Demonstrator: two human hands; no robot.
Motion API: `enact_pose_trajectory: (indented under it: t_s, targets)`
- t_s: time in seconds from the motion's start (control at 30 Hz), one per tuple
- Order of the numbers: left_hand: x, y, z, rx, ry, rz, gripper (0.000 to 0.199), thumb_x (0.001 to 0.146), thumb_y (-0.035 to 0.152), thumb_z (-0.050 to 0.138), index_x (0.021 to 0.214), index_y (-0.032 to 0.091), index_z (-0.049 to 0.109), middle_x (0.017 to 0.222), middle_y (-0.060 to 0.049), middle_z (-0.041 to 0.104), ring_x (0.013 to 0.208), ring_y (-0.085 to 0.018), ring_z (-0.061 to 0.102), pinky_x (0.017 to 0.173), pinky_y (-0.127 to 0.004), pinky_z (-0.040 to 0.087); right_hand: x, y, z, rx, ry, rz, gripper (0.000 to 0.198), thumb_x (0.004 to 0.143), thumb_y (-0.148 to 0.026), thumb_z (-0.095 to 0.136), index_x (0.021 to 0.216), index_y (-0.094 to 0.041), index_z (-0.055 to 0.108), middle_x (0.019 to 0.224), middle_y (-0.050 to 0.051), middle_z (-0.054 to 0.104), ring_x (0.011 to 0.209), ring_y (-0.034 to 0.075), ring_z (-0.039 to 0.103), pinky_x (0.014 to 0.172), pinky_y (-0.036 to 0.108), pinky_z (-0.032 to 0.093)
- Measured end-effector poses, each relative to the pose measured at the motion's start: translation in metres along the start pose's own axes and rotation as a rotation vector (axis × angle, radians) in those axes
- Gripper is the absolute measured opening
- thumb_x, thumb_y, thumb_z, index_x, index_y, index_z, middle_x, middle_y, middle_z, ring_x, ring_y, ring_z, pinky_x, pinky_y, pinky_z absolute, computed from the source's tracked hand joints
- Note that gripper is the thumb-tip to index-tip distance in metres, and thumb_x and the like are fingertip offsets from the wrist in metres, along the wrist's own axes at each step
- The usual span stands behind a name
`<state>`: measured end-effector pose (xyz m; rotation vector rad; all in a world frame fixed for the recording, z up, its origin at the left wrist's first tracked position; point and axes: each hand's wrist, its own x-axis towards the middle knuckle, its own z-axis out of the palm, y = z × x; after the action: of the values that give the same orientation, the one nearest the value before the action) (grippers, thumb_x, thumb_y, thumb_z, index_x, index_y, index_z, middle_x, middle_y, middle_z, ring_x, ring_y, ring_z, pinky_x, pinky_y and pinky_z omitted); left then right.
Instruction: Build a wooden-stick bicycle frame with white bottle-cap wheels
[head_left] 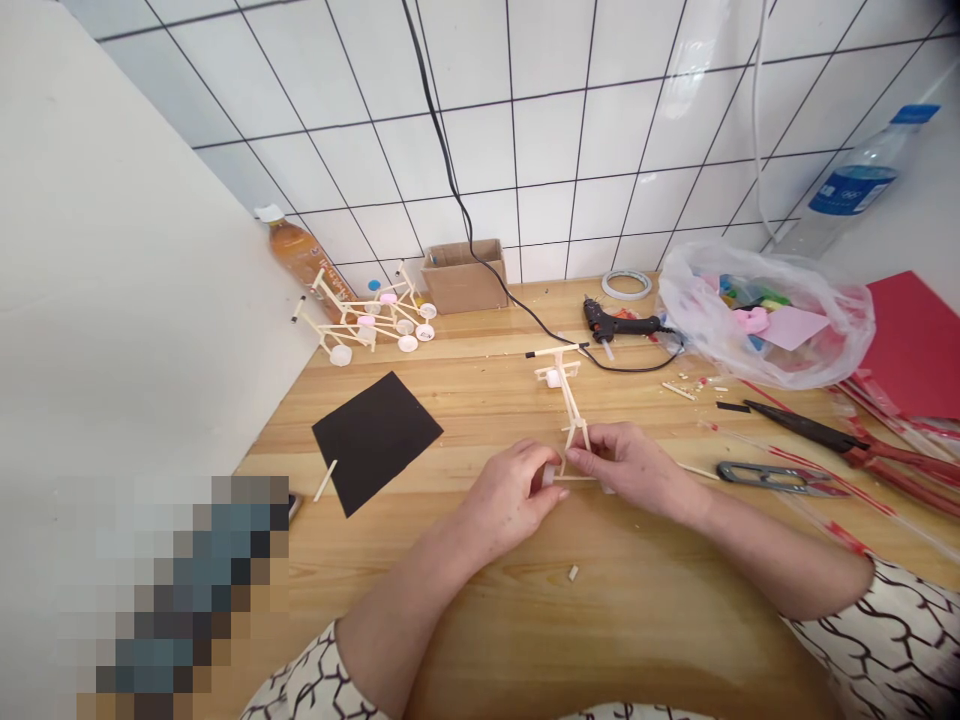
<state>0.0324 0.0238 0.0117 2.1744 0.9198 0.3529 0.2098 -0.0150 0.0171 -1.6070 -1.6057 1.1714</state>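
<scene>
A small model tricycle (pixel 571 398) made of pale wooden sticks stands on the table in front of me. Its handlebar has black tips, and a pinkish white front wheel (pixel 553 378) sits below it. My left hand (pixel 514 495) curls its thumb and fingers around a white rear wheel (pixel 549 474) at the near left end. With thumb and fingers pinched, my right hand (pixel 637 470) grips the rear of the stick frame, partly hiding the other rear wheel. Nearby on the wood lies a short stick piece (pixel 574 573).
Similar stick tricycles (pixel 375 320) stand at back left by a tea bottle (pixel 304 250). Black card (pixel 375 440) lies left. A glue gun (pixel 622 322), cardboard box (pixel 465 278), tape roll (pixel 627 285) and plastic bag (pixel 675 310) are behind. Pliers (pixel 825 430) and thread snips (pixel 780 478) lie right.
</scene>
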Motion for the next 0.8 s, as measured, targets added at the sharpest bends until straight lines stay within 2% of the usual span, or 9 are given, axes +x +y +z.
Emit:
enact_pose_trajectory:
  t_s: [0.23,0.4,0.47,0.57,0.67,0.7,0.8]
  targets:
    - [0.000,0.001,-0.001,0.001,0.001,-0.002,0.015,0.073,0.019,0.066,0.087,0.017,0.060,0.070,0.002,0.054,0.064,-0.013,0.050,0.063,-0.026,0.041,-0.002,-0.002,-0.002,-0.017,0.003,0.010,0.027,0.080,-0.042,0.051,0.072,-0.017,0.058,0.061,-0.003,0.048,0.057,0.010,0.042,0.054,0.024,0.035]
    - [0.000,0.000,0.000,-0.008,-0.002,0.004,0.015,0.074,0.018,0.065,0.088,0.017,0.059,0.071,0.002,0.053,0.064,-0.013,0.049,0.062,-0.025,0.040,-0.004,-0.004,-0.009,-0.055,-0.010,0.008,0.028,0.081,-0.041,0.049,0.081,-0.017,0.063,0.074,0.002,0.063,0.070,0.015,0.056,0.064,0.027,0.044]
    - [0.000,-0.001,0.000,-0.013,-0.004,0.001,0.016,0.074,0.018,0.065,0.089,0.016,0.060,0.071,0.002,0.054,0.064,-0.013,0.049,0.062,-0.024,0.040,-0.006,-0.003,-0.016,-0.137,0.012,-0.010,0.027,0.081,-0.040,0.049,0.084,-0.018,0.064,0.082,0.004,0.067,0.077,0.018,0.060,0.070,0.030,0.046]
    - [0.000,-0.001,0.001,-0.021,-0.005,0.002,0.018,0.074,0.017,0.066,0.091,0.015,0.061,0.071,0.001,0.053,0.064,-0.013,0.049,0.063,-0.024,0.039,-0.018,-0.002,-0.027,-0.359,0.154,-0.054,0.023,0.081,-0.036,0.051,0.089,-0.018,0.063,0.089,0.008,0.069,0.082,0.022,0.062,0.074,0.036,0.047]
    - [-0.001,-0.002,0.002,-0.031,0.011,0.013,0.019,0.074,0.016,0.066,0.092,0.014,0.061,0.071,0.001,0.053,0.064,-0.013,0.050,0.063,-0.024,0.040,-0.040,-0.008,-0.029,-0.609,0.280,-0.206,0.016,0.085,-0.029,0.049,0.084,-0.018,0.061,0.083,0.008,0.067,0.080,0.023,0.060,0.075,0.039,0.045]
    - [-0.001,-0.003,0.002,-0.033,0.015,0.018,0.019,0.075,0.016,0.065,0.093,0.014,0.062,0.071,0.001,0.053,0.064,-0.013,0.050,0.063,-0.024,0.040,-0.048,-0.010,-0.025,-0.649,0.269,-0.279,0.015,0.086,-0.026,0.048,0.081,-0.018,0.061,0.081,0.007,0.066,0.078,0.022,0.058,0.073,0.038,0.044]
    - [-0.001,-0.004,0.002,-0.039,0.015,0.036,0.017,0.077,0.017,0.064,0.094,0.015,0.061,0.071,0.001,0.053,0.063,-0.012,0.049,0.063,-0.024,0.039,-0.070,-0.016,-0.005,-0.638,0.009,-0.415,0.016,0.087,-0.014,0.045,0.082,-0.019,0.059,0.080,0.005,0.062,0.077,0.018,0.056,0.073,0.034,0.044]
